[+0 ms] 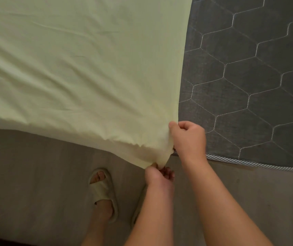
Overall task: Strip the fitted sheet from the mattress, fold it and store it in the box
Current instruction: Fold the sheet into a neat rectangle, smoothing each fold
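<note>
Sheet (74, 68) tapers nearward into left hand (160, 177), right hand (189, 137).

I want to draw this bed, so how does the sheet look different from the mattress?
The sheet is pale yellow-green; the mattress is dark grey. The sheet is plain and wrinkled; the mattress has stitched hexagons. The left hand and right hand hold the sheet's corner up; the mattress just lies flat, partly bare. Both are cloth.
</note>
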